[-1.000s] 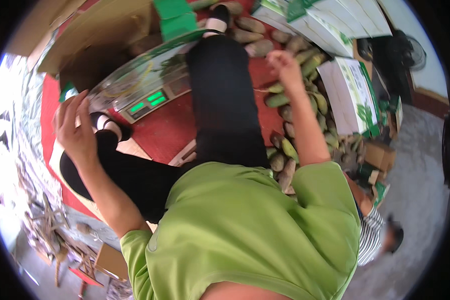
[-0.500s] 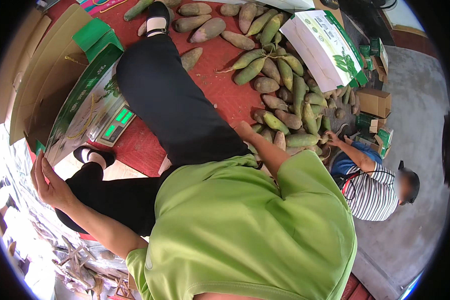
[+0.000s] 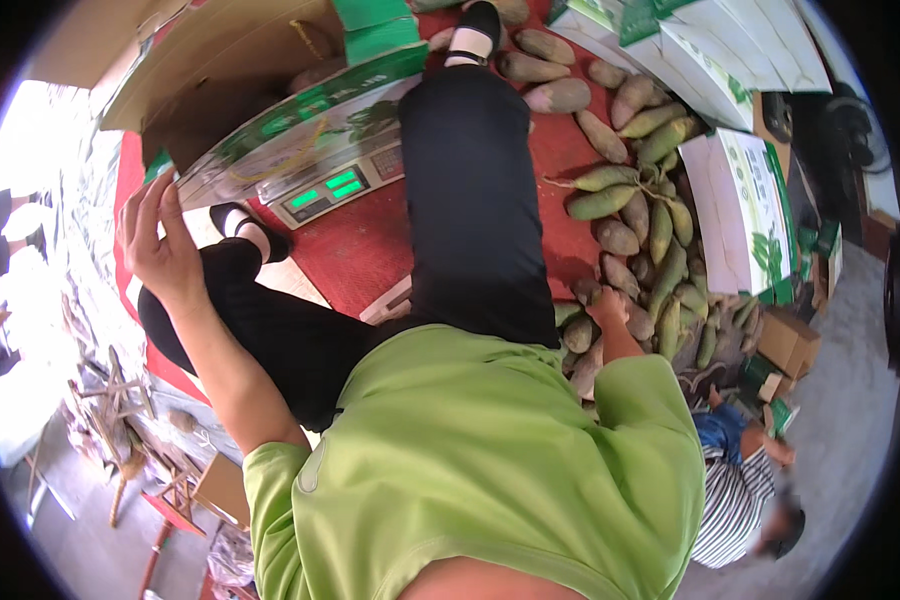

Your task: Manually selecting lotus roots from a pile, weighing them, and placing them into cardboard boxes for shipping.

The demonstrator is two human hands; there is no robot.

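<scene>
At the left, my left hand (image 3: 160,240) touches the corner of a large open carton (image 3: 370,105) with its fingertips, fingers stretched out and apart. The carton is green and white outside, with a green flap, and stands over a digital scale (image 3: 320,195) with lit green displays. One soil-coated radish (image 3: 315,75) shows inside the carton. On the right, my right hand (image 3: 610,305) reaches down beside my leg into a heap of radishes (image 3: 665,235), green and soil-brown. Its fingers close round a small radish (image 3: 584,290), partly hidden by the hand.
White and green cartons (image 3: 735,200) stand behind and beside the heap. A brown carton (image 3: 788,340) lies farther right, near a crouching person (image 3: 735,490) in a striped shirt. Dry sticks (image 3: 115,410) and clear plastic sheeting lie at the left. Red matting (image 3: 355,260) covers the floor.
My view has turned, so the carton and scale appear farther right. My right hand has moved farther into the heap and closed round a radish. My left hand stays at the carton's corner.
</scene>
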